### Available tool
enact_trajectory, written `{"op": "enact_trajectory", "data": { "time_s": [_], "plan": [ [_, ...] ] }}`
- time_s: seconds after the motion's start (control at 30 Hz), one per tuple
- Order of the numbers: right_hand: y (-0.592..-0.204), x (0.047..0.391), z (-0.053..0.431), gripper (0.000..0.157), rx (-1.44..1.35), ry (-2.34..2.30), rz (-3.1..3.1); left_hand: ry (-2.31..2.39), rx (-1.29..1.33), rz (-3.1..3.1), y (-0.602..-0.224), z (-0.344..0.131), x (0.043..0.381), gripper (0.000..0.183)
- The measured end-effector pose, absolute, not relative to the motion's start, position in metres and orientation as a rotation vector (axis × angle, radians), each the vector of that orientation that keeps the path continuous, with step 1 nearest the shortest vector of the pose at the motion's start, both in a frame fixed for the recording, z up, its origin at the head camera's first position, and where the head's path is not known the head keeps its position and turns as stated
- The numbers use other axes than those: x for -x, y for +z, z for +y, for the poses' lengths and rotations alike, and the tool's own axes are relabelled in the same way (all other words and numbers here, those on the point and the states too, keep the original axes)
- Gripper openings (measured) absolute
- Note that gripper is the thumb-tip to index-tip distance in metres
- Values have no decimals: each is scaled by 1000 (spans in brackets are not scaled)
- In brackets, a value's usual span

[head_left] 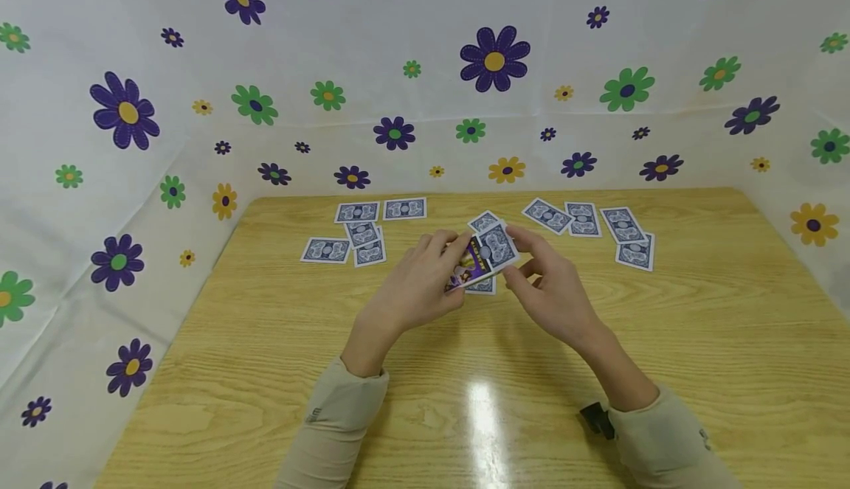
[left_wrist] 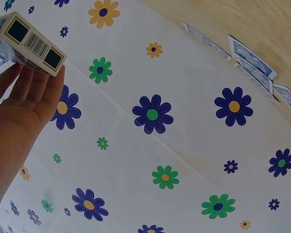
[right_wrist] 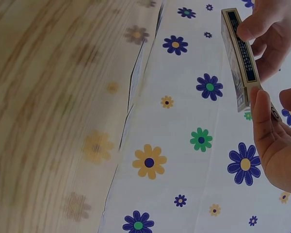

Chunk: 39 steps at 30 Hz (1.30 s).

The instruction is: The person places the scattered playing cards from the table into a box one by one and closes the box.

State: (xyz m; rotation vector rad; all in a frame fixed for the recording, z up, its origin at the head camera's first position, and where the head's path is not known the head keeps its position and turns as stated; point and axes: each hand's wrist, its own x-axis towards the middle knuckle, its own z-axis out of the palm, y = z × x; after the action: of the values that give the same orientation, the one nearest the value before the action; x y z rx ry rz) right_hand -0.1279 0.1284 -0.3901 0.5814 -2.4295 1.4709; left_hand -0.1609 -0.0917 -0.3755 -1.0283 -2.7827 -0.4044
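My left hand (head_left: 418, 282) grips a card box (head_left: 468, 266) with a purple and yellow face over the middle of the table. In the left wrist view the fingers hold the box (left_wrist: 33, 43) near its barcode end. A blue-backed playing card (head_left: 498, 245) sticks out of the box's right end. My right hand (head_left: 554, 290) holds this card by its edges, between thumb and forefinger. In the right wrist view the right hand (right_wrist: 283, 150) is at the end of the box (right_wrist: 241, 48). Whether several cards are stacked there is hidden.
Face-down cards lie at the left, such as this card (head_left: 325, 250), and at the right, such as another card (head_left: 635, 251). Below the hands, a card (head_left: 482, 287) is partly covered. Flowered cloth (head_left: 398, 46) hangs behind the wooden table (head_left: 252, 371).
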Motion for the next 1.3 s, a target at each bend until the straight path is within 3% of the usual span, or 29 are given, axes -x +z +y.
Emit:
{"op": "enact_trajectory", "data": {
  "time_s": [0.93, 1.3],
  "plan": [
    [-394, 127, 122, 46, -549, 1324, -2451, -289, 1036, -2788, -374, -87, 158, 74],
    [-397, 121, 113, 52, -554, 737, -2537, -238, 1051, -2752, -373, -85, 156, 73]
  ]
}}
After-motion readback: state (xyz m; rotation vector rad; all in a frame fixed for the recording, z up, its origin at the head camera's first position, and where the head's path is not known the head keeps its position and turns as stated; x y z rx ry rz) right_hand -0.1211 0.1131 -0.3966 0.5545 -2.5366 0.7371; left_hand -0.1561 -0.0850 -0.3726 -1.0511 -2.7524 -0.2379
